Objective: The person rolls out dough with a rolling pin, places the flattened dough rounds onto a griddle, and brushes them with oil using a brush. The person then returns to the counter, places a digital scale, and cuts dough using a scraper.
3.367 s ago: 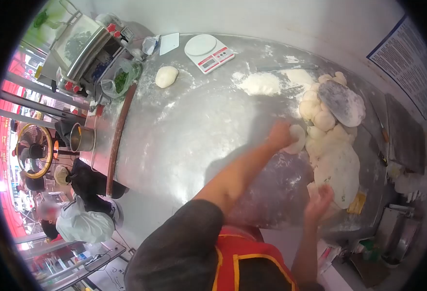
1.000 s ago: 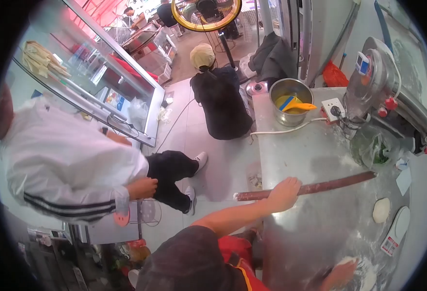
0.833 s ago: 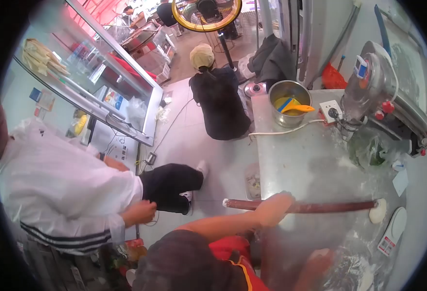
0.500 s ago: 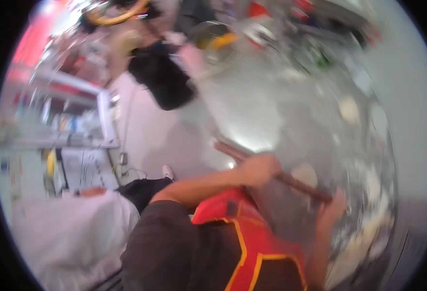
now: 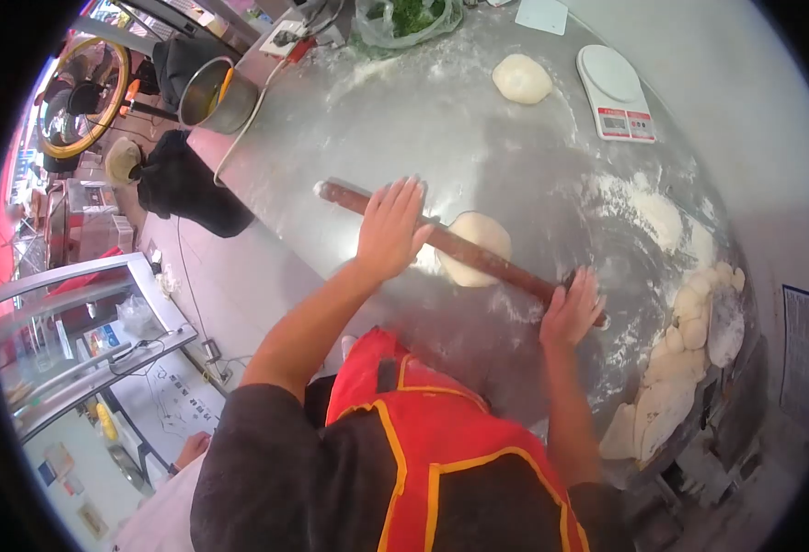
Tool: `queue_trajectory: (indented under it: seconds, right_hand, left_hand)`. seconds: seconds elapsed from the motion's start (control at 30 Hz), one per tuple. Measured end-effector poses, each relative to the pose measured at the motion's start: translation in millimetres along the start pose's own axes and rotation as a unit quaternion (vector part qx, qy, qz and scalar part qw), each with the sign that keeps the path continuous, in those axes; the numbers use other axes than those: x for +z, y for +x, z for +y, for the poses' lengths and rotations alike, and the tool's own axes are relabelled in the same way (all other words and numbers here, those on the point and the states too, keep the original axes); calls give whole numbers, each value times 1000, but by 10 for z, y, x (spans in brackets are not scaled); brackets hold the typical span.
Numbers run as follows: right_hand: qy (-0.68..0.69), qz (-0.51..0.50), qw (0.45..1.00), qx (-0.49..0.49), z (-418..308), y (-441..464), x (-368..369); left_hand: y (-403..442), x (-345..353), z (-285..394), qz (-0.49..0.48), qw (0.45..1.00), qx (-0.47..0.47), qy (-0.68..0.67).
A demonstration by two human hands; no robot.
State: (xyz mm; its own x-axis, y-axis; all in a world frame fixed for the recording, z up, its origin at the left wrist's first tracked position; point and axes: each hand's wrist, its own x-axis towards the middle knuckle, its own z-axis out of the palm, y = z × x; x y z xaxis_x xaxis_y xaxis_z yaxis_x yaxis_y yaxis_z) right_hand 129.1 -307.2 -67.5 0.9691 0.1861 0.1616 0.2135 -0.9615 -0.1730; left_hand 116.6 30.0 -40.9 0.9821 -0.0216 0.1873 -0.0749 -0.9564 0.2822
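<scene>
A dark wooden rolling pin [image 5: 464, 250] lies slantwise across a round, flattened piece of dough [image 5: 478, 230] on the floured metal table [image 5: 331, 138]. My left hand [image 5: 391, 226] rests on the pin toward its far left end, palm down with fingers stretched out. Near the opposite end, my right hand [image 5: 572, 310] presses on the pin, its fingers extended past the wood. Both palms touch the pin without wrapping round it. The pin covers a strip of the dough.
Another dough round [image 5: 522, 79] sits farther back, beside a white kitchen scale [image 5: 612, 78]. Dough pieces [image 5: 676, 359] and loose flour [image 5: 653, 216] line the right side. A bag of greens [image 5: 409, 20] and a metal pot [image 5: 218, 97] stand behind. Someone's hand [image 5: 193, 448] shows lower left.
The view has swung and sharpened. My left hand, earlier closed round the pin, now lies flat on it. The pin now crosses the dough; it was beside it before.
</scene>
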Motion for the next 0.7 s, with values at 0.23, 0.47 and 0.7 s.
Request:
queue_trajectory:
  seconds: [0.23,0.47,0.7]
  right_hand:
    - [-103,34,994,10,230,1523,228]
    - [0,-70,994,-78,35,384,-48]
    - [260,-78,955,-121,-621,931,278]
  left_hand:
    - [1544,331,-215,59,995,9,85]
    - [221,97,-214,-23,999,4,-46]
    - [-226,78,-309,-30,994,46,-96]
